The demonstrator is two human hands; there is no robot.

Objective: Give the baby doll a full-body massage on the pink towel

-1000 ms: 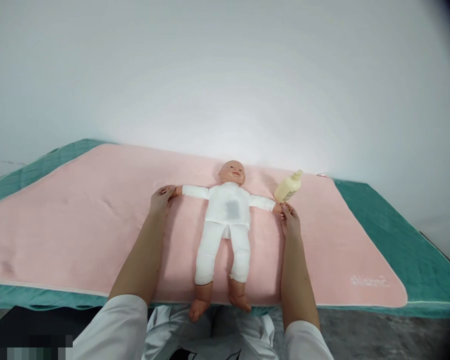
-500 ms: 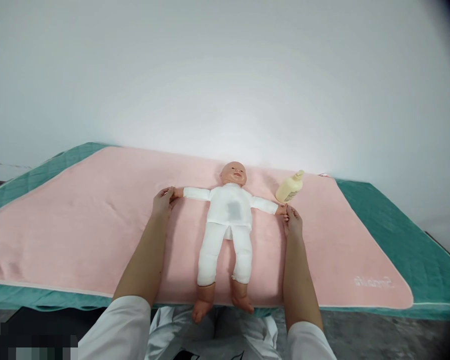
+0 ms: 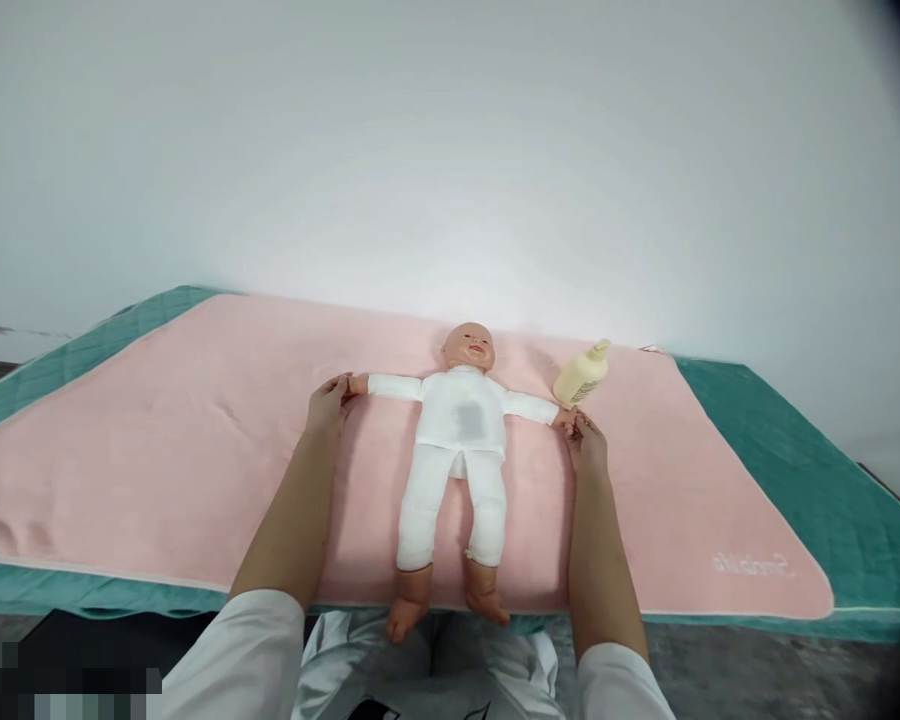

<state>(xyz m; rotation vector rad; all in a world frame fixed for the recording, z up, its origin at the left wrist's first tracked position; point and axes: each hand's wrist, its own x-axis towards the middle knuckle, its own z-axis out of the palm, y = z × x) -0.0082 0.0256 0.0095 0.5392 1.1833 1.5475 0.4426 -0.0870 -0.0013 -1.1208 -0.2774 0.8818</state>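
A baby doll (image 3: 461, 410) with a white cloth body lies on its back, head toward the wall and feet at the near edge. Its arms are stretched out to both sides. My left hand (image 3: 328, 400) is closed on the doll's hand at the left, fingers pinched round it. At the other side, my right hand (image 3: 589, 438) pinches the doll's other hand. Just beyond that hand stands a pale yellow pump bottle (image 3: 581, 375), apart from my fingers. A grey patch marks the doll's chest.
Under the doll a pink mat (image 3: 157, 450) is spread over a green quilted cover (image 3: 795, 460). Behind the bed rises a pale wall (image 3: 450, 150). My legs are against the near edge, below the doll's feet.
The whole view has shifted very slightly. Both my hands keep their hold on the doll's hands, and the doll and bottle stay in place.
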